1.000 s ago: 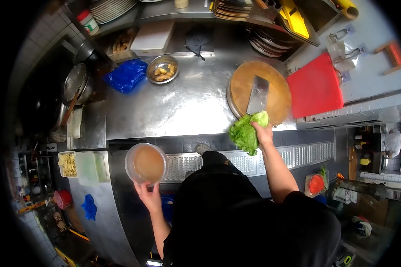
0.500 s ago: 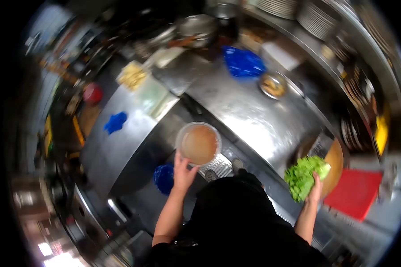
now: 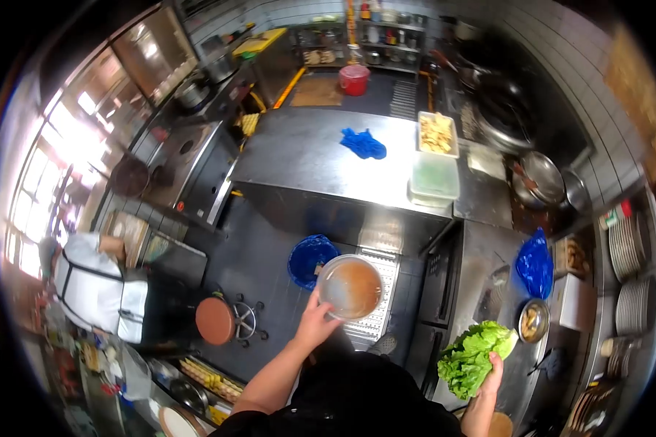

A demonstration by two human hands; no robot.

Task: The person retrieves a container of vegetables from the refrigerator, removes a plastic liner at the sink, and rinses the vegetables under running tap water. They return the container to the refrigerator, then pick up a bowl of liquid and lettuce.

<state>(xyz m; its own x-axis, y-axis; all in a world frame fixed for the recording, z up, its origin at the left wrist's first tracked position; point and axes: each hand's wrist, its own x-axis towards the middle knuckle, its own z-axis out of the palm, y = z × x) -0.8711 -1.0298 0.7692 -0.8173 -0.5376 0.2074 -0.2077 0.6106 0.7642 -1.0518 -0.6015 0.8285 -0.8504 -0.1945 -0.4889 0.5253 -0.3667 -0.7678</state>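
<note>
My left hand (image 3: 316, 321) grips the near rim of a round, translucent plastic tub (image 3: 353, 288) and holds it out over the floor. Brownish colour shows inside the tub; whether it is liquid or stained plastic I cannot tell. My right hand (image 3: 493, 376) is closed around the pale base of a head of green lettuce (image 3: 471, 363), its leaves pointing left. The lettuce is in front of the steel counter on my right. Just beyond the tub, on the floor, stands a bin with a blue liner (image 3: 310, 256).
Ahead is a steel table (image 3: 291, 153) bearing a blue cloth (image 3: 363, 143) and plastic containers (image 3: 434, 178). A metal bowl (image 3: 533, 320) and blue bag (image 3: 534, 264) lie on the right counter. Left are a wheeled stool (image 3: 216, 320) and a person in white (image 3: 95, 291).
My view has turned left, bringing the stool, the person and the far shelves into sight. The tub and lettuce remain in my hands. The red board has left the view.
</note>
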